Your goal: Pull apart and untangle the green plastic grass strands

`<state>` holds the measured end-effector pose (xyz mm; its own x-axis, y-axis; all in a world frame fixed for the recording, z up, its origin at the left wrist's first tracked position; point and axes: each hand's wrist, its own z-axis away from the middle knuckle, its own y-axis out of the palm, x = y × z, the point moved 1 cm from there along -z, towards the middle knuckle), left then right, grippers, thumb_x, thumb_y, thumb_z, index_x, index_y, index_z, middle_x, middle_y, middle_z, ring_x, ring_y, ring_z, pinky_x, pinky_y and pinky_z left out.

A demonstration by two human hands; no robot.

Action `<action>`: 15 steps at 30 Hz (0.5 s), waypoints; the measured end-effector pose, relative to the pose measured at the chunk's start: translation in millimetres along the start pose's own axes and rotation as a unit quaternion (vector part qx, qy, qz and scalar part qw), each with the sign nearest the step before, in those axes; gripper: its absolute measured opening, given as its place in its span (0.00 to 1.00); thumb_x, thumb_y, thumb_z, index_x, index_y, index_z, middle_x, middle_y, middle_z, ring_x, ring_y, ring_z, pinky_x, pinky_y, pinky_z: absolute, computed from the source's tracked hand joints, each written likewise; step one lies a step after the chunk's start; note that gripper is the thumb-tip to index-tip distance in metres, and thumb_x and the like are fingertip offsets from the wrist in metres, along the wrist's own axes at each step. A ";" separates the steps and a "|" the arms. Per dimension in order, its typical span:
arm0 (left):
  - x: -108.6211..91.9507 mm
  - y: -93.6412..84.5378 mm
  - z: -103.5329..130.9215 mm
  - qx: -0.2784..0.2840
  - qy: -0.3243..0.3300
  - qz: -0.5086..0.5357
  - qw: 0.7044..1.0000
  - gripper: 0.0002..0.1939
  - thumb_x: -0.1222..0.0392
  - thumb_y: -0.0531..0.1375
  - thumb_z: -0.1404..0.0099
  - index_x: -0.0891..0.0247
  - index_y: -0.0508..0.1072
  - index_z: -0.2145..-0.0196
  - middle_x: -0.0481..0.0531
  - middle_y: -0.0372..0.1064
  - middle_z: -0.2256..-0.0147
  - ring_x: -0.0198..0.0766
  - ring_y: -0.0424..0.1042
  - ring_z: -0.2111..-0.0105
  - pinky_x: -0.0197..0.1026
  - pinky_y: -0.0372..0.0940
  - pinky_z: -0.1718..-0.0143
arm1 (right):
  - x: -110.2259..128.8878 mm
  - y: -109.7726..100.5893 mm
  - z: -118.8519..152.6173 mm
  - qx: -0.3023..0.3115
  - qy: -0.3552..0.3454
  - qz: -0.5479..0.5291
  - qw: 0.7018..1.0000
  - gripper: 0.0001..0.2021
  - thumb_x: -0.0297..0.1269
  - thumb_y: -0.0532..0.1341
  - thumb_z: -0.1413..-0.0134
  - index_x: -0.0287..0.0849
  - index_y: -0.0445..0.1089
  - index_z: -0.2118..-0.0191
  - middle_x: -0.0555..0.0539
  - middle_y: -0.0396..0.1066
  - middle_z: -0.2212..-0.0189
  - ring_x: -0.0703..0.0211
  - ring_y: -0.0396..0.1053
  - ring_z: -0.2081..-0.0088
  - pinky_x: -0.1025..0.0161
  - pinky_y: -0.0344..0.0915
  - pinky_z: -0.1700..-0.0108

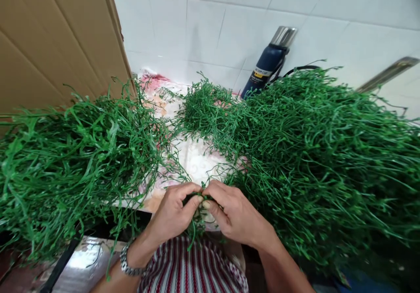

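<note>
My left hand (179, 207) and my right hand (229, 207) meet at the front edge of the table, thumbs and index fingers pinched close together. Between them they grip thin green stems (196, 227), which hang down below my fingers over the striped cloth on my lap. A big heap of leafy green stems (75, 153) lies to the left of my hands. To the right rises a larger pile of fine green stems (328, 153), which stretches to a smaller clump (210, 104) behind my hands.
A patterned tablecloth (197, 159) shows between the heaps. At the back, a dark blue vacuum flask (264, 67) leans near the white tiled wall (210, 26). Cardboard (62, 39) stands at the back left. A metallic bar (387, 74) sticks up behind the right pile.
</note>
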<state>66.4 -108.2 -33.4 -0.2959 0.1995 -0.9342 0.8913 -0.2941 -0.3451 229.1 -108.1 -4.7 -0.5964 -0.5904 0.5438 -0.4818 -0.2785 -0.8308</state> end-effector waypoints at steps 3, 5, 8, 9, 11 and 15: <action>2.8 5.5 1.1 -0.003 -0.006 -0.010 1.000 0.09 0.64 0.51 0.39 0.66 0.65 0.76 0.47 0.61 0.78 0.32 0.60 0.74 0.34 0.55 0.71 | 4.3 0.3 2.1 0.036 0.050 0.078 0.995 0.07 0.34 0.47 0.40 0.40 0.58 0.68 0.48 0.62 0.71 0.63 0.59 0.71 0.65 0.53 0.69; 3.5 7.3 2.5 -0.001 -0.017 -0.013 1.000 0.10 0.65 0.50 0.39 0.66 0.64 0.77 0.47 0.59 0.79 0.32 0.59 0.75 0.34 0.54 0.72 | 6.5 1.2 3.8 0.049 0.076 0.108 0.990 0.06 0.34 0.48 0.40 0.41 0.57 0.67 0.49 0.63 0.71 0.63 0.59 0.72 0.65 0.51 0.70; 3.1 6.7 4.5 0.015 -0.026 -0.025 0.999 0.09 0.65 0.50 0.39 0.65 0.65 0.76 0.46 0.60 0.78 0.31 0.59 0.75 0.34 0.53 0.72 | 6.0 3.4 5.6 0.068 0.077 0.109 0.989 0.05 0.32 0.48 0.41 0.41 0.57 0.68 0.51 0.62 0.74 0.65 0.59 0.74 0.65 0.49 0.72; 2.7 6.0 5.0 0.023 -0.025 -0.031 0.999 0.09 0.65 0.50 0.39 0.65 0.65 0.76 0.47 0.61 0.78 0.32 0.60 0.75 0.34 0.53 0.72 | 4.7 4.3 6.1 0.072 0.069 0.103 0.990 0.06 0.32 0.49 0.41 0.41 0.57 0.69 0.52 0.62 0.76 0.66 0.57 0.75 0.66 0.48 0.73; 1.3 4.3 6.3 0.039 -0.017 -0.045 0.998 0.09 0.65 0.50 0.39 0.65 0.65 0.76 0.47 0.62 0.77 0.32 0.61 0.74 0.34 0.54 0.72 | 1.0 5.6 6.6 0.070 0.049 0.087 0.993 0.07 0.31 0.49 0.42 0.41 0.57 0.71 0.53 0.60 0.77 0.67 0.55 0.76 0.66 0.48 0.73; -2.1 1.5 9.7 0.052 0.015 -0.088 0.995 0.10 0.64 0.48 0.38 0.64 0.65 0.75 0.48 0.62 0.77 0.33 0.61 0.75 0.35 0.53 0.73 | -3.5 5.1 6.4 0.038 0.002 0.050 0.998 0.10 0.30 0.50 0.43 0.41 0.57 0.75 0.53 0.58 0.79 0.68 0.55 0.76 0.67 0.48 0.73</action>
<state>65.0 -118.1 -32.9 -0.4314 0.2844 -0.8562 0.7860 -0.3474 -0.5114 232.9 -112.3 -11.6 -0.6425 -0.6146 0.4577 -0.3694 -0.2749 -0.8877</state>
